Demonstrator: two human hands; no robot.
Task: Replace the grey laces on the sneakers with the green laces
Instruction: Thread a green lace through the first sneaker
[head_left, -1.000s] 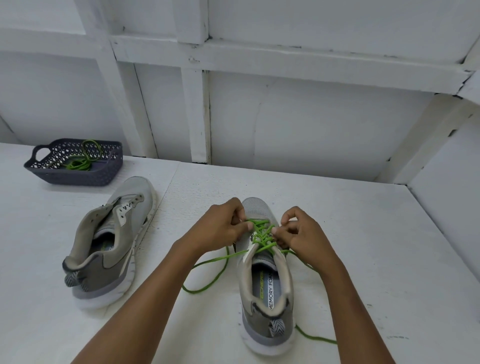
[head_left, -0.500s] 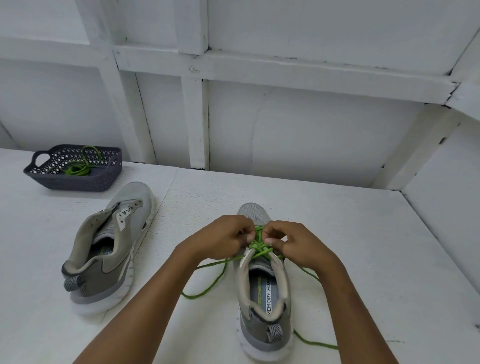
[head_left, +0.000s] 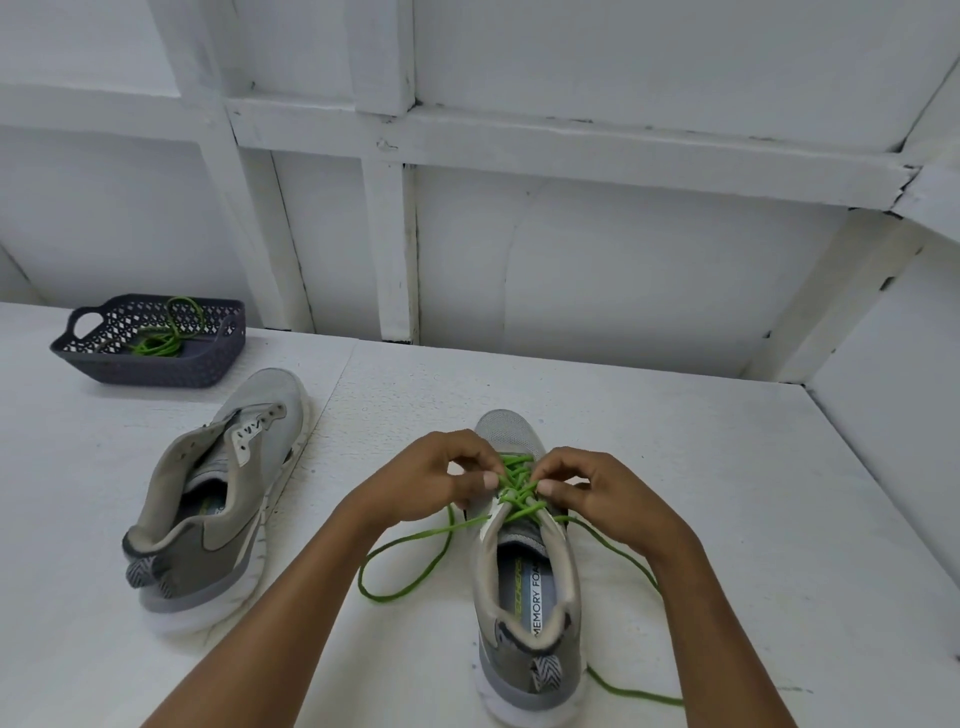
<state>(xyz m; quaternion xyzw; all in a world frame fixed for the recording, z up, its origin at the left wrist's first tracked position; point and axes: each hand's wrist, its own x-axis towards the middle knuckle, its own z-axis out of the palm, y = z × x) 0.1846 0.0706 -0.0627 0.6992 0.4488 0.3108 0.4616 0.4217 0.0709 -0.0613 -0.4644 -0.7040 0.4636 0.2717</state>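
A grey sneaker (head_left: 524, 592) stands upright in front of me, toe pointing away, with a green lace (head_left: 514, 486) crossed through its eyelets. My left hand (head_left: 431, 483) and my right hand (head_left: 597, 493) sit on either side of the lacing, fingers curled and pinching the green lace. Loose lace ends trail left (head_left: 405, 561) and right (head_left: 631, 691) on the table. A second grey sneaker (head_left: 218, 499) lies to the left with no lace in it.
A dark perforated basket (head_left: 208, 358) at the back left holds another green lace (head_left: 161, 338). White panelled walls close off the back and the right side of the white table (head_left: 727, 493).
My hands have shifted slightly along the lacing, staying pinched on the green lace. The view has tilted a little; the sneakers and basket stay in place.
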